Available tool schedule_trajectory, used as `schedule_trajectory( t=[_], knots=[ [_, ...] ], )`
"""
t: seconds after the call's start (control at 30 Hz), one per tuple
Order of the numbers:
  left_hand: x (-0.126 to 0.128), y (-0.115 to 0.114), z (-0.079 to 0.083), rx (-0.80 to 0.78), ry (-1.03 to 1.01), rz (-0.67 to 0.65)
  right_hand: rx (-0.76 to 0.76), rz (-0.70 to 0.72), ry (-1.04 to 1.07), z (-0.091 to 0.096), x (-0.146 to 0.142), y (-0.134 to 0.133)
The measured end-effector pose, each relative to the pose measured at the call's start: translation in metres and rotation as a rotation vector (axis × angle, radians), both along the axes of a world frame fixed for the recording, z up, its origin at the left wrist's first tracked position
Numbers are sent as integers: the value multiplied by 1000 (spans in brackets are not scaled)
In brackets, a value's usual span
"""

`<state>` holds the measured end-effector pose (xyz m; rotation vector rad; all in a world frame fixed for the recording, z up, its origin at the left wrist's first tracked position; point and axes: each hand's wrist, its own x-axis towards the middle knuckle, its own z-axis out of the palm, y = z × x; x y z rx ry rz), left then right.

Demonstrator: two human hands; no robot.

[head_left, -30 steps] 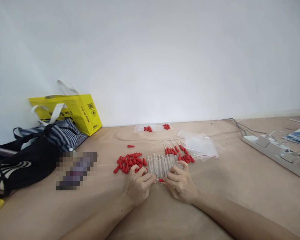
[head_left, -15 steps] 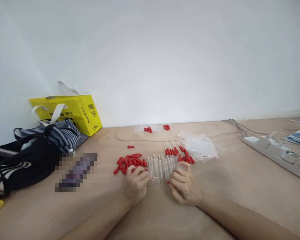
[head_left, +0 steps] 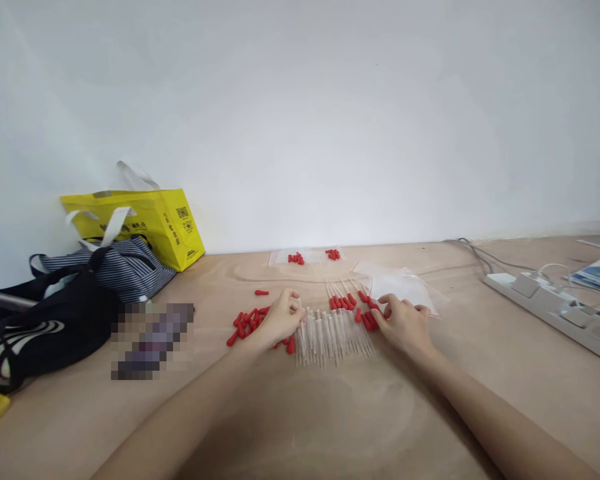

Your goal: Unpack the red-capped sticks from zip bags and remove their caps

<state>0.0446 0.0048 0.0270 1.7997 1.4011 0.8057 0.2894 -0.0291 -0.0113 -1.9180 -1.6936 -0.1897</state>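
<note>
A row of thin clear dropper tubes (head_left: pixel 333 335) lies side by side on the table. My left hand (head_left: pixel 285 317) is at the row's far left end, over part of a pile of red rubber bulbs (head_left: pixel 245 325). Its thumb and fingers are pinched together, and what is between them is too small to make out. To the right of the row, my right hand (head_left: pixel 405 325) has its fingers curved and apart. Its thumb is beside several red bulbs (head_left: pixel 369 321). Just behind the row lie droppers (head_left: pixel 343 303) with red bulbs fitted on their tubes.
A clear plastic bag (head_left: pixel 405 287) lies behind my right hand. Another bag (head_left: pixel 313 256) with red-bulbed droppers is by the wall. On the left stand a yellow bag (head_left: pixel 175 227), a striped bag (head_left: pixel 130 267) and a black bag (head_left: pixel 75 327). A power strip (head_left: pixel 550 310) lies right.
Both hands have left the near part of the tube row. My left hand has moved away from me to the row's far end; my right hand has moved right and farther off, its fingers opening.
</note>
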Motion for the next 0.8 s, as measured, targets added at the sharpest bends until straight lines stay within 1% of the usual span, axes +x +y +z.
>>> schedule_trajectory(
  t=[0.07, 0.17, 0.27, 0.33, 0.47, 0.53, 0.6, 0.67, 0.8],
  knots=[
    [8, 7, -1, 1, 59, 13, -80, -16, 7, 0, 4, 1],
    [16, 13, -5, 12, 136, 9, -161, 2, 0, 2, 5, 1],
    [19, 15, -7, 26, 215, 12, -175, -6, 4, 3, 5, 1],
    [19, 14, -7, 41, 256, 12, -150, -12, 0, 3, 5, 3],
    [16, 11, -5, 74, 312, 4, -103, 29, -50, 7, 2, 12],
    [14, 8, -3, 101, 329, 11, -152, 28, -72, 11, -2, 20],
    [11, 4, -2, 136, 341, 29, -243, 8, -73, 16, -8, 30],
    [5, -2, -5, 231, 341, 46, -308, -5, -63, 20, -13, 40],
    [-12, -20, -23, 542, 285, 14, -337, -18, -70, 20, -23, 59]
  ],
)
